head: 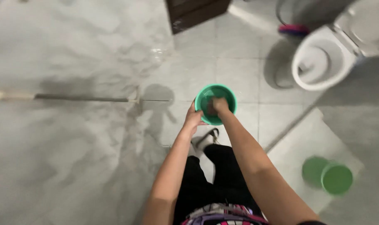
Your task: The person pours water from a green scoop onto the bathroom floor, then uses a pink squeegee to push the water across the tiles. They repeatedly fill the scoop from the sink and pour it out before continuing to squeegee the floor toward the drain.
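Note:
A small green plastic bucket (206, 95) is held out in front of me above the tiled floor. My left hand (193, 118) grips its near left rim from outside. My right hand (219, 104) reaches down inside the bucket with the fingers closed; whatever it holds in there is dark and too blurred to name. Below my arms I see my black trousers and a sandalled foot (207, 138).
A white toilet (322, 58) with its lid up stands at the upper right. A green cup (336, 178) lies on a pale mat (306, 141) at the lower right. A dark cabinet base (195, 12) is at the top, and a floor drain strip (81, 98) runs at the left.

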